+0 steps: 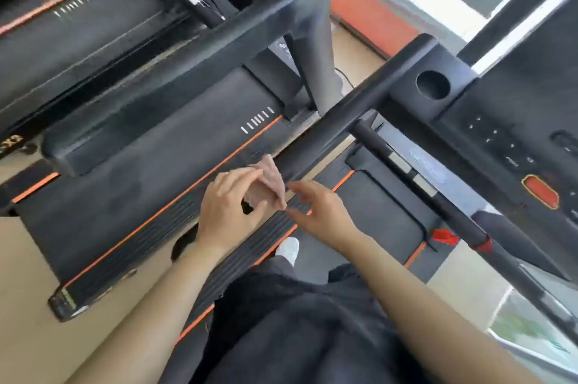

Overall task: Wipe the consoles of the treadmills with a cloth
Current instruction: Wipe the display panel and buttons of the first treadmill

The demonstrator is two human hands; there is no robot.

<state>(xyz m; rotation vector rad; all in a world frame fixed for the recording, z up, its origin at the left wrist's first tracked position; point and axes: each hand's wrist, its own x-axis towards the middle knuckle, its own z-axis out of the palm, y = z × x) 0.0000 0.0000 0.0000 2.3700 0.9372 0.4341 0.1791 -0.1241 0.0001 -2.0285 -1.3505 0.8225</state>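
- I look down on a gym with a pale tan floor [28, 258] and black treadmills with orange edge stripes lying side by side.
- My left hand [228, 205] pinches a small, crumpled, dusty-pink cloth [270, 178] between thumb and curled fingertips; the cloth sticks up out of the pinch.
- My right hand [322, 211] is just beside that pinch, fingers loosely spread and holding nothing. Its fingertips reach the cloth's lower corner; I cannot tell whether they touch it.
- Just beyond the pinch runs a thick black padded handrail [344, 114]; the cloth's top edge is right against it or a hair short, the blur hides which.
- Further right of the held cloth, well apart from it, is the black treadmill console [516, 139] with a round cup hole [432, 85] and a red oval button [541, 191].
- Left of the grip lies the neighbouring treadmill's dark belt [140, 171].
- Below the hands I see a white shoe [288, 249] and dark clothing.
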